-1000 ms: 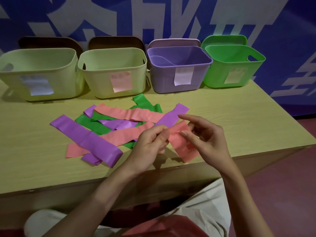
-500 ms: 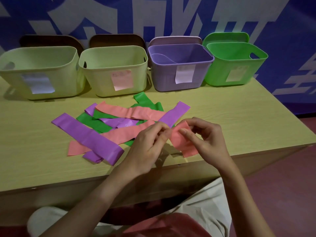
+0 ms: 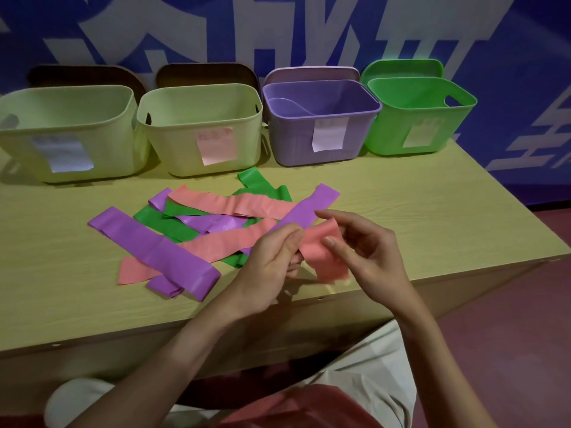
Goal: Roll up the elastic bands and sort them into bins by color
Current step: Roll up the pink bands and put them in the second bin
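rolling goes best, i judge, with the turns tight and edges level, the loose tail kept taut. just right of the frame's centre the left hand [image 3: 272,267] pinches the pink band [image 3: 321,251] at its upper end; the right hand [image 3: 367,251] pinches its other side, forefinger raised. beyond lies the heap of bands [image 3: 197,223]; at upper centre the pink-labelled bin [image 3: 200,118] waits.
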